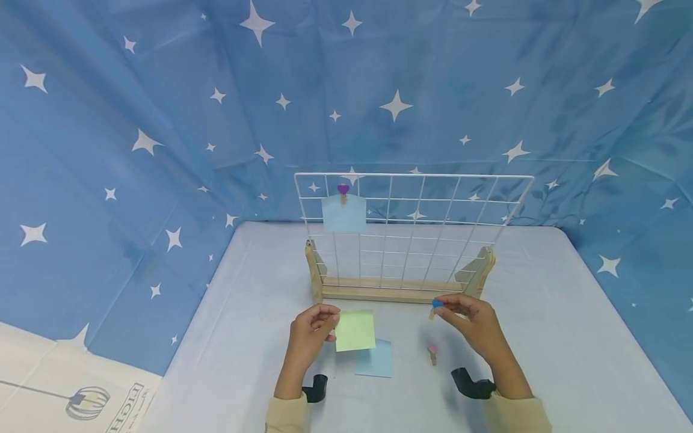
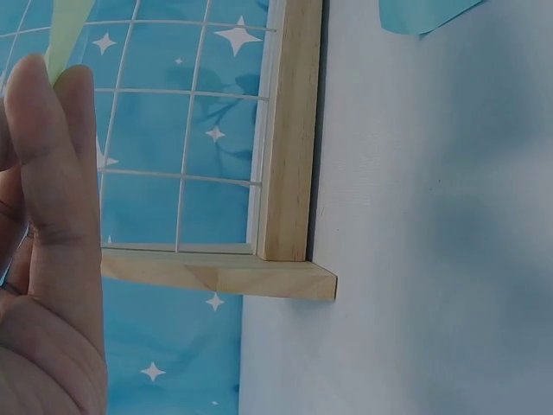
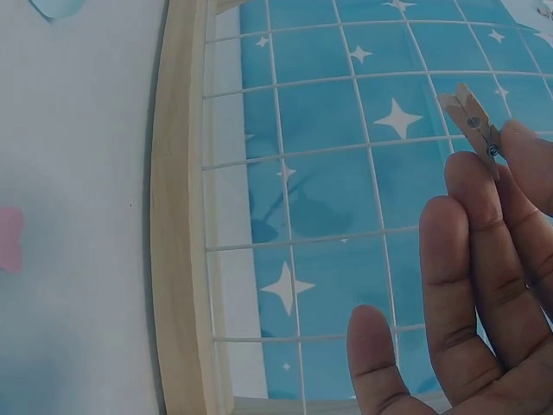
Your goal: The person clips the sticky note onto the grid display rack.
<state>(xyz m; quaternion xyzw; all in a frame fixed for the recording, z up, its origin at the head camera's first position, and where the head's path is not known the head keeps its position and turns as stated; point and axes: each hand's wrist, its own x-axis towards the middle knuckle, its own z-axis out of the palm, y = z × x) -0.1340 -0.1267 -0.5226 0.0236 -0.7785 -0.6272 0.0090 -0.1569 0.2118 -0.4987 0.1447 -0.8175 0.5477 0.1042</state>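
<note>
My left hand [image 1: 312,335] pinches a yellow-green sticky note [image 1: 355,331] by its left edge, above the table in the head view. In the left wrist view the note [image 2: 66,35] shows edge-on between thumb and finger. My right hand [image 1: 476,325] pinches a small wooden clothespin [image 3: 471,117] with a blue top [image 1: 437,304], in front of the rack's right end. A white wire grid [image 1: 414,228] leans back in a wooden base [image 1: 379,293]. On its upper left hangs a light blue note [image 1: 344,214] under a clothespin with a purple heart [image 1: 343,189].
Another light blue note [image 1: 375,361] lies on the white table [image 1: 243,337], partly behind the green one. A clothespin with a pink top [image 1: 432,353] lies near my right hand. A blue star-patterned cloth [image 1: 303,72] hangs behind. Black wrist mounts [image 1: 472,385] stick out from both sleeves.
</note>
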